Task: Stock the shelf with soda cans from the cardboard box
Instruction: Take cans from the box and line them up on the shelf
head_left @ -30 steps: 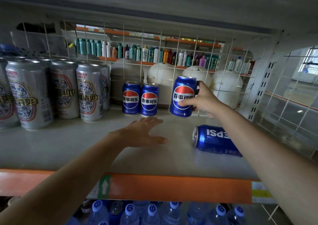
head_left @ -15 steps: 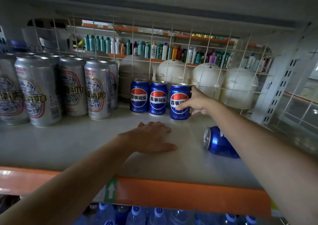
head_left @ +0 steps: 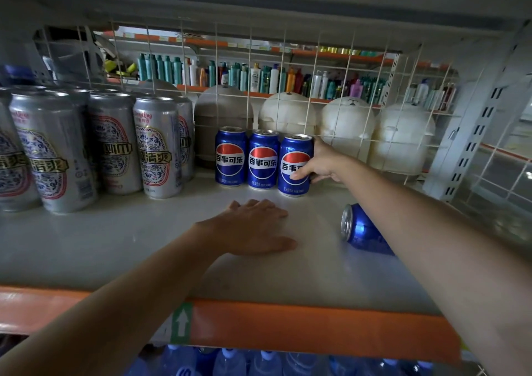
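Three blue soda cans stand in a row at the back of the grey shelf (head_left: 115,240). My right hand (head_left: 322,165) grips the rightmost can (head_left: 292,157), which stands upright on the shelf next to the middle can (head_left: 262,159) and the left can (head_left: 230,157). A fourth blue can (head_left: 361,230) lies on its side to the right, partly hidden under my right forearm. My left hand (head_left: 253,227) rests flat on the shelf, palm down, in front of the row. No cardboard box is in view.
Tall silver cans (head_left: 154,148) fill the shelf's left side. A white wire grid (head_left: 288,87) backs the shelf, with pale domed containers (head_left: 347,122) behind it. An orange front rail (head_left: 288,326) edges the shelf. Water bottles (head_left: 230,361) sit below.
My right hand has brought the can from the air down onto the shelf beside the other two. My left hand has stayed flat on the shelf.
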